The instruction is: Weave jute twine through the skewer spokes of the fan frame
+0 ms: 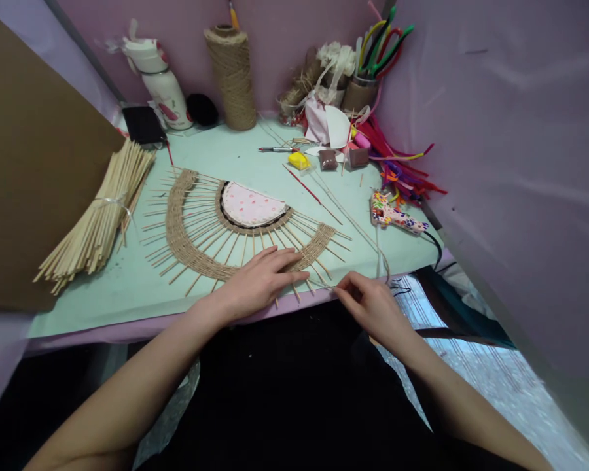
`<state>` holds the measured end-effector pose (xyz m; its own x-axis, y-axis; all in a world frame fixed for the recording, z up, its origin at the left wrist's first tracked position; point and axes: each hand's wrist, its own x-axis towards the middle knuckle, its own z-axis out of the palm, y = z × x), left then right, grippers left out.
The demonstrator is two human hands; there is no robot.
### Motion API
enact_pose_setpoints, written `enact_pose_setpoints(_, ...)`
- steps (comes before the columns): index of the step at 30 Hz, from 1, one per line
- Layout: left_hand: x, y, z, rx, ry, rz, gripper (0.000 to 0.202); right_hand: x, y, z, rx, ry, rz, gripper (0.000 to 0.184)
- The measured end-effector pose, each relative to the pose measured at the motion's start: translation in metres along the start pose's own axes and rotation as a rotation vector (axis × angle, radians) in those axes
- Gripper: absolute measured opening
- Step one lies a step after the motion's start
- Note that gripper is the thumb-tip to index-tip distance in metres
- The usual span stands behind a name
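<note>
A: Largest entries first?
B: Bench, pale green top. On it, centre: half-round woven piece, twine band over fanned skewers. At its left, apart: tied bundle of sticks. At the rear wall: twine spool, upright.
A: The hands?
B: Left hand: flat, fingers spread, pressing the band's lower right end. Right hand: at the bench's near edge, fingertips pinched on a twine strand running to the band.
A: Smaller?
B: Glue gun, patterned, lying right of the piece.
</note>
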<state>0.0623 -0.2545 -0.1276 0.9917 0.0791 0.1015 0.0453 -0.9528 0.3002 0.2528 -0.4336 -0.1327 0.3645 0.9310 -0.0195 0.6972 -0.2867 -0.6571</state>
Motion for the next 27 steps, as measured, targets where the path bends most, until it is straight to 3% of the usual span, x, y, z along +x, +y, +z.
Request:
enact_pose_setpoints(5,-0.002,-0.001,0.000,0.002,-0.004,0.018,0.058,0.003,-0.003,0.007,-0.158,0.079,0.018,0.018)
enact_pose_setpoints(12,-0.002,-0.002,-0.001,-0.033,0.009,0.012,0.055,-0.001,-0.006,0.003,-0.271,0.147,-0.125,0.019)
enact_pose_setpoints(21,0.000,-0.005,-0.003,-0.036,0.013,0.040,0.043,0.046,-0.006,0.015,-0.224,0.246,-0.165,0.019)
enact_pose_setpoints(27,0.017,0.001,-0.006,0.000,0.017,0.008,0.039,0.045,-0.007,0.014,-0.162,0.245,-0.104,0.018)
